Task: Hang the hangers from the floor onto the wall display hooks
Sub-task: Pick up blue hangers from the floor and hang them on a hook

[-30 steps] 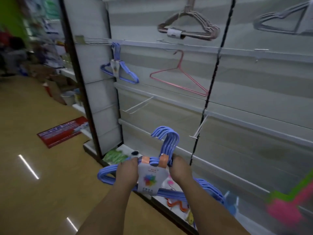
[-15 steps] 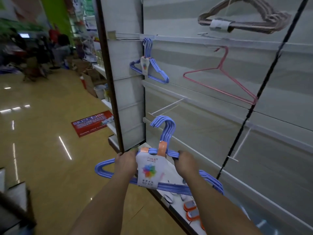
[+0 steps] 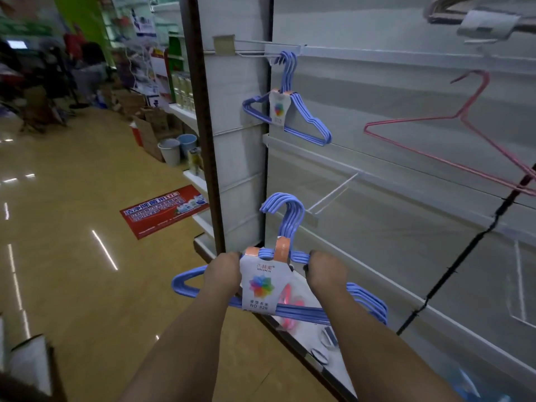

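Beyond both hands, the pale slatted wall panel (image 3: 391,175) is standing with a thin white wire hook (image 3: 333,192) jutting out. Between left hand (image 3: 222,272) and right hand (image 3: 326,272), each gripping a shoulder, the glossy blue plastic hanger bundle (image 3: 282,227) is lying crosswise, hooks pointing upward.

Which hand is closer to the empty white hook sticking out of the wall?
The right hand. It grips the blue hanger bundle below the white hook; the left hand grips the bundle's other side, farther left of the hook.
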`<action>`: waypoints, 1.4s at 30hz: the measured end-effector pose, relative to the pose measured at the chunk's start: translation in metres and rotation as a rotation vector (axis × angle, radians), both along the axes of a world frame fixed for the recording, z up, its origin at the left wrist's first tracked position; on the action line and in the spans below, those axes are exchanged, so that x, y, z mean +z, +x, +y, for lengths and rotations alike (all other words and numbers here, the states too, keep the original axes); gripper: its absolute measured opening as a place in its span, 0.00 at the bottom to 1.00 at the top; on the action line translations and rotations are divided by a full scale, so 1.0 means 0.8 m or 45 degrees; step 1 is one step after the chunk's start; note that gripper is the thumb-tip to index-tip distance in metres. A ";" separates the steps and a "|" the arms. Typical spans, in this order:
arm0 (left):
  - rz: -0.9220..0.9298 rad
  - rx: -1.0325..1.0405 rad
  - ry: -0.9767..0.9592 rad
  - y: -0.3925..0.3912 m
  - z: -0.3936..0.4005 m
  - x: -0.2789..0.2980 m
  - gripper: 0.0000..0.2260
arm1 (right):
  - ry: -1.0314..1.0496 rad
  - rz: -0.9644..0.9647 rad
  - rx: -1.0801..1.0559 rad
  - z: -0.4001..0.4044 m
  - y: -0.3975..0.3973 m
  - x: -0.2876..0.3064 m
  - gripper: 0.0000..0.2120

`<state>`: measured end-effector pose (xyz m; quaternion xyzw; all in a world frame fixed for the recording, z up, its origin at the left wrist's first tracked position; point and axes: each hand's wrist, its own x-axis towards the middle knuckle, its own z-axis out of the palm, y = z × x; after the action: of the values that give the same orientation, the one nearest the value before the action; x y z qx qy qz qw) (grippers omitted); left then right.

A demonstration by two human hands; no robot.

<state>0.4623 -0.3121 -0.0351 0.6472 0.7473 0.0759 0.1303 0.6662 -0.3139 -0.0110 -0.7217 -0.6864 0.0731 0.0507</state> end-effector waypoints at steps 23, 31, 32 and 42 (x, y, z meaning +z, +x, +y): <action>0.076 -0.288 -0.103 -0.127 0.267 -0.001 0.12 | -0.086 -0.024 -0.223 0.229 -0.135 -0.025 0.11; 0.101 -0.370 -0.054 -0.147 0.354 -0.003 0.14 | -0.149 -0.067 -0.301 0.297 -0.158 -0.017 0.14; 0.085 -0.391 -0.039 -0.151 0.365 -0.003 0.14 | -0.141 -0.073 -0.314 0.306 -0.163 -0.016 0.13; 0.042 -0.688 0.032 -0.203 0.480 0.045 0.11 | 0.019 -0.025 -0.656 0.375 -0.239 0.014 0.12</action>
<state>0.2995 0.0716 0.0005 0.8259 0.5484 0.0372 0.1254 0.4748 -0.0136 -0.0001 -0.8730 -0.4810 0.0457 0.0663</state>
